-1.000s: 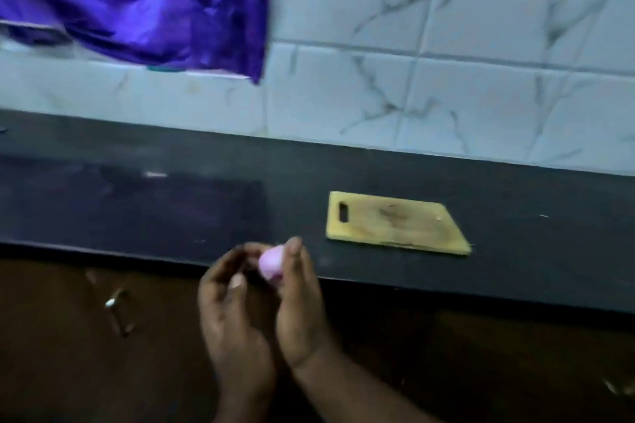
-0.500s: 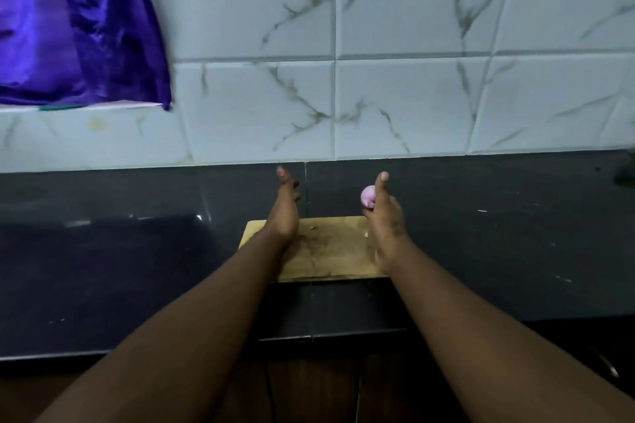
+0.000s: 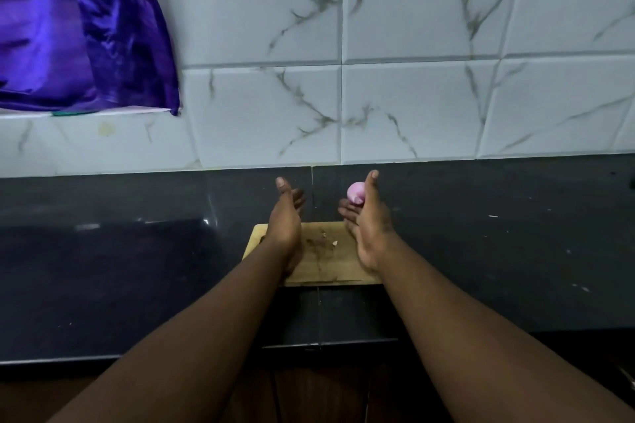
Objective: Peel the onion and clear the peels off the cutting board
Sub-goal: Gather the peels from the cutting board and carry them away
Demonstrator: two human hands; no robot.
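Observation:
A small pink peeled onion [image 3: 355, 192] sits in the fingers of my right hand [image 3: 367, 223], held above the far right edge of the wooden cutting board [image 3: 323, 263]. My left hand [image 3: 285, 220] hovers over the board's left part, fingers apart and holding nothing. Two small pale peel scraps [image 3: 334, 243] lie on the board between my hands. Both forearms reach in from the bottom and cover the board's left and right ends.
The board lies on a dark stone counter [image 3: 498, 244] backed by a white marbled tile wall [image 3: 378, 96]. A purple cloth [image 3: 79, 27] hangs at the upper left. The counter's front edge and dark cabinet fronts run below my arms.
A second ago both hands held the onion together below the counter edge, left of the board. They have since stretched out over the board and separated; only the right one keeps the onion.

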